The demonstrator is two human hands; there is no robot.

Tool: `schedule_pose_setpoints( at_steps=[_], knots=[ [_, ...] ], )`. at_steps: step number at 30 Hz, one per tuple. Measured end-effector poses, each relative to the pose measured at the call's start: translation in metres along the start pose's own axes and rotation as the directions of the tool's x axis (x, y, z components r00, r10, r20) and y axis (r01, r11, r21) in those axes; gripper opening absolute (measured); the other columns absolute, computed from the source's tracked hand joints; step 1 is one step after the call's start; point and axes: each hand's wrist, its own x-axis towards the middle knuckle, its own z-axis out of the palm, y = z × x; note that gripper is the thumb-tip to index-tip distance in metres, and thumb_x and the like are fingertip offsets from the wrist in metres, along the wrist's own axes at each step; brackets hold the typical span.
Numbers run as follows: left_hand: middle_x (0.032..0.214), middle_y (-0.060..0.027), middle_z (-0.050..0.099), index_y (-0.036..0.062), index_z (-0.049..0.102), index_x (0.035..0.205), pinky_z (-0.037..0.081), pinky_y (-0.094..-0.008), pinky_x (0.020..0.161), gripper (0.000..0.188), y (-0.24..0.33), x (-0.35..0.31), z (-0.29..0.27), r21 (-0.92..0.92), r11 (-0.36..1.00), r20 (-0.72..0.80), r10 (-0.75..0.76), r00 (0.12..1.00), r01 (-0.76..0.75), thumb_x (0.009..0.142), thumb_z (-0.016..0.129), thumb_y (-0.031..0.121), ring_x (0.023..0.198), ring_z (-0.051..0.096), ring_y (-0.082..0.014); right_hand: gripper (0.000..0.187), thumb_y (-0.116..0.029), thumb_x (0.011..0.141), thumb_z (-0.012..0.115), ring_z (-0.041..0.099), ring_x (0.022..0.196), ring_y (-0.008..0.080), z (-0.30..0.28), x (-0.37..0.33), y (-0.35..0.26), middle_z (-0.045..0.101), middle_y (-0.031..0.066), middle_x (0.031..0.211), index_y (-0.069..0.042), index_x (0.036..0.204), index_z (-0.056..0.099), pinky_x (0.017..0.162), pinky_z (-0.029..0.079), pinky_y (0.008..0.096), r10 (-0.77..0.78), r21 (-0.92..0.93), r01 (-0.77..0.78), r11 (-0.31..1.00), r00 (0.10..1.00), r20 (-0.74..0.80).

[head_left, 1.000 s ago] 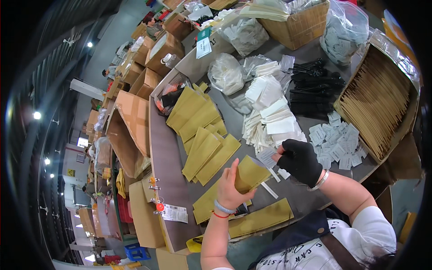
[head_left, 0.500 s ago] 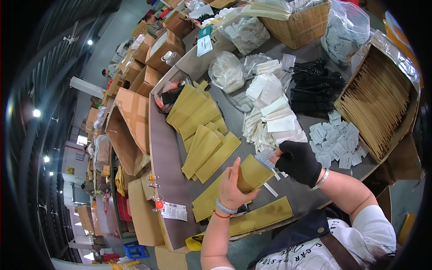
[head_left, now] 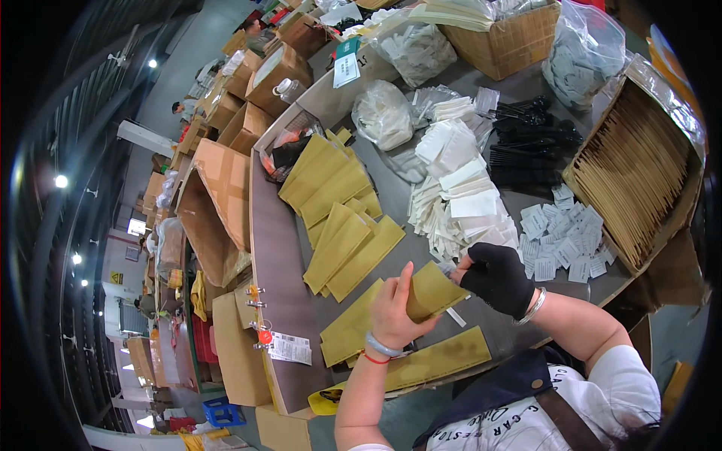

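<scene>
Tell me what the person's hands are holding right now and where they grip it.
The left hand grips a flat yellow-brown paper envelope around its lower end. The black-gloved right hand pinches at the envelope's upper open end; what its fingertips hold there cannot be told.

Bright, sharp centre; bent, black rim

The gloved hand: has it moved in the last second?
Hardly. The right hand is a touch closer to the envelope held by the left hand, but stays just below the white packets.
</scene>
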Motion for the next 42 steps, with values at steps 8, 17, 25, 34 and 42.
schedule_pose_setpoints(
  at_steps=[8,17,25,34,42],
  knots=[
    [0.09,-0.0121,0.052,-0.0045,0.035,0.138,0.046,-0.036,0.069,0.101,0.0,0.0,0.007,0.047,0.997,-0.081,0.063,0.995,-0.06,0.053,0.085,0.019,0.078,0.052,-0.0281,0.013,-0.013,0.079,0.072,0.054,0.058,0.0073,0.007,-0.005,0.004,0.06,0.0056,0.063,-0.001,0.078,0.067,0.056,0.045,0.026,0.022,0.019,-0.022,1.0,0.998,-0.052],
    [0.089,-0.0114,0.052,0.0002,0.04,0.137,0.045,-0.0371,0.067,0.093,0.006,-0.001,0.007,0.015,0.996,-0.059,0.083,0.995,-0.083,0.057,0.082,0.021,0.076,0.052,-0.027,0.012,-0.01,0.078,0.073,0.055,0.065,0.0075,-0.014,0.008,0.006,0.058,0.0009,0.068,-0.002,0.081,0.064,0.059,0.045,0.0256,-0.085,-0.046,0.096,0.994,0.977,0.193],
    [0.093,-0.0098,0.051,0.0042,0.045,0.135,0.043,-0.0383,0.075,0.093,-0.012,-0.026,0.003,0.042,0.989,0.166,0.135,0.977,-0.143,0.053,0.082,0.027,0.082,0.05,-0.0272,0.02,-0.019,0.074,0.074,0.065,0.072,0.0181,-0.009,0.011,0.035,0.066,0.0097,0.073,-0.004,0.085,0.065,0.069,0.049,0.0312,0.144,-0.146,-0.088,0.985,0.884,0.444],
    [0.119,-0.0156,0.052,0.0051,0.056,0.125,0.04,-0.0404,0.097,0.071,-0.157,-0.044,-0.007,0.178,0.933,0.109,-0.336,0.936,0.314,0.064,0.081,0.031,0.111,0.05,-0.0343,0.048,-0.022,0.062,0.079,0.056,0.095,0.0284,-0.144,0.028,0.098,0.058,0.0116,0.102,-0.012,0.106,0.062,0.079,0.048,0.0394,-0.255,-0.931,0.108,0.35,0.967,0.016],
    [0.128,-0.0158,0.047,0.0084,0.042,0.135,0.039,-0.0434,0.099,0.087,-0.255,0.017,0.033,0.493,0.723,-0.188,-0.454,0.871,0.483,0.062,0.084,0.03,0.117,0.046,-0.0353,0.039,-0.019,0.061,0.078,0.053,0.096,0.0309,-0.148,0.032,0.119,0.058,0.0106,0.101,-0.01,0.097,0.064,0.083,0.046,0.0404,-0.029,-0.946,0.001,0.324,1.0,-0.009]
  ],
)
